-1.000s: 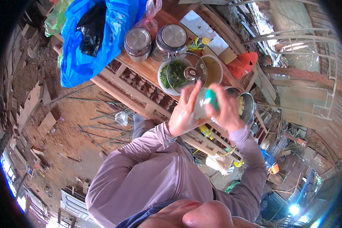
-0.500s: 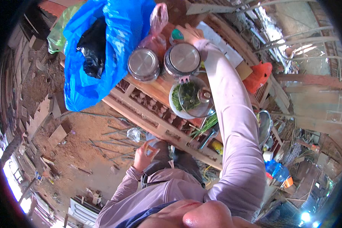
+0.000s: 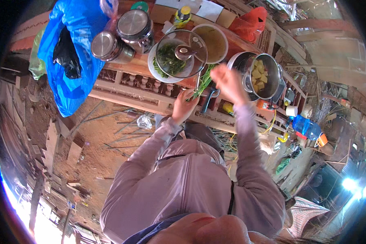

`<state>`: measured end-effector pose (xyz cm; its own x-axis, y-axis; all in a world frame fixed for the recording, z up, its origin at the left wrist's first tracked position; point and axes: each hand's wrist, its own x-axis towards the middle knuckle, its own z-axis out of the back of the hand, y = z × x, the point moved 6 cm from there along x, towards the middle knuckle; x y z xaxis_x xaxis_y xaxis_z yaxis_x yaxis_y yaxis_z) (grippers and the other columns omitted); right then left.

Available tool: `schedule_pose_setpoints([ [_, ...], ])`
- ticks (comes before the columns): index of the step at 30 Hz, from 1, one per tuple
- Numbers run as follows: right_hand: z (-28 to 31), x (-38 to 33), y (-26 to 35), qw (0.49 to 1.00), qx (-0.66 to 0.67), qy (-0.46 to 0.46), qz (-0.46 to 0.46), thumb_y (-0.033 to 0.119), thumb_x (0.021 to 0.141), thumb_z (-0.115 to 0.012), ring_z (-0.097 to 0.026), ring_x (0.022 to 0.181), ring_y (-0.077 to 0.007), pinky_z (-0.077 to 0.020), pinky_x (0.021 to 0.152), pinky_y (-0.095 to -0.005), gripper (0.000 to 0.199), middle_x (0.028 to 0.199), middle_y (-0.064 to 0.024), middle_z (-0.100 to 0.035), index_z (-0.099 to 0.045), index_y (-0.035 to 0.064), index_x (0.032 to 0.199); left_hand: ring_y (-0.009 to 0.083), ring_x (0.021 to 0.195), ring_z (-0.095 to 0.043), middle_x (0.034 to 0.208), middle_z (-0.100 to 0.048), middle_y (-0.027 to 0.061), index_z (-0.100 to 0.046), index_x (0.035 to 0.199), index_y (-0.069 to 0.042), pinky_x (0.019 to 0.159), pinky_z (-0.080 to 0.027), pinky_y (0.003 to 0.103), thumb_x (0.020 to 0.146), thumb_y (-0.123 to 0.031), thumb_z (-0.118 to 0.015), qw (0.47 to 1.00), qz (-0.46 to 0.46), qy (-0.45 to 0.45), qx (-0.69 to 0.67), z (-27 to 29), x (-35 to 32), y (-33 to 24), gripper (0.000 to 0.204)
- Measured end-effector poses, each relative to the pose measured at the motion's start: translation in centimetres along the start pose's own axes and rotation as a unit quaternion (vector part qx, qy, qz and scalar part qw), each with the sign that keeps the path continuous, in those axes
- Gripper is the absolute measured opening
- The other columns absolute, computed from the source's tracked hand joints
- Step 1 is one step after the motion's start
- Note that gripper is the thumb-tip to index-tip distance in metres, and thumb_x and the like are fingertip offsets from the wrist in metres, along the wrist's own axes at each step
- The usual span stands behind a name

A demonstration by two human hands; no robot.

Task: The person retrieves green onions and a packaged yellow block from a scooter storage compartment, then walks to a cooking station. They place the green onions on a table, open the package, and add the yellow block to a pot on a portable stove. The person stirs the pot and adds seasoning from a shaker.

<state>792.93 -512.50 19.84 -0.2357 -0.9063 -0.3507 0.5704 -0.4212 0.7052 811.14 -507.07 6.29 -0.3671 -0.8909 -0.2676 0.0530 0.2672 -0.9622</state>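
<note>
My left hand is at the near edge of the wooden bench, its fingers closed round the lower end of a bunch of long green stalks. My right hand, smeared by motion, hovers right of the stalks, and its fingers cannot be made out. Between the hands lies a dark blue handle. Left of the stalks, a white plate of leafy greens sits under a clear glass lid with a round knob. A white bowl of yellowish liquid stands behind.
A steel pot with yellow chunks stands at right. Two steel-lidded jars, one a large jar, stand left beside a blue plastic bag. A yellow-capped bottle and a red bag are farther back. Sticks and wood scraps litter the ground.
My right hand has come back from the far side of the bench to near the stalks. My left hand has moved up and right onto the stalks. The view has shifted right.
</note>
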Motion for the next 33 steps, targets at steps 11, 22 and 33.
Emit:
schedule_pose_setpoints([
  [11,-10.0,-6.7,-15.9,0.97,-0.041,-0.225,-0.077,0.024,0.073,-0.076,-0.057,0.099,-0.0404,-0.0532,0.073,-0.046,0.061,0.111,-0.021,-0.049,-0.042,-0.0006,0.117,0.0398,0.124,-0.037,0.135,-0.039,0.0231,-0.035,0.14,0.001,0.096,-0.04,0.052,0.074,-0.034,-0.074,0.852,0.062,-0.153,0.497,-9.9,8.6,-0.3,0.084],
  [22,-9.5,-8.2,-15.1,0.953,0.041,-0.294,-0.061,0.011,0.077,-0.062,-0.062,0.094,-0.0416,-0.0519,0.072,-0.0497,0.062,0.111,-0.0267,-0.06,-0.033,0.0033,0.132,0.0335,0.118,-0.049,0.115,-0.056,0.0187,-0.048,0.125,-0.002,0.089,-0.046,0.047,0.075,-0.026,-0.071,0.787,0.036,-0.082,0.61,-9.6,9.6,0.6,0.06],
  [33,-8.2,-17.4,-15.7,0.971,0.04,-0.221,-0.088,0.038,0.093,-0.058,-0.064,0.08,-0.0451,-0.0504,0.065,-0.0524,0.061,0.099,-0.0244,-0.066,-0.033,0.0062,0.139,0.0416,0.125,-0.046,0.127,-0.059,0.0173,-0.045,0.129,0.002,0.1,-0.026,0.067,0.088,-0.036,-0.057,0.825,0.119,-0.011,0.553,-7.5,10.6,2.3,0.057],
])
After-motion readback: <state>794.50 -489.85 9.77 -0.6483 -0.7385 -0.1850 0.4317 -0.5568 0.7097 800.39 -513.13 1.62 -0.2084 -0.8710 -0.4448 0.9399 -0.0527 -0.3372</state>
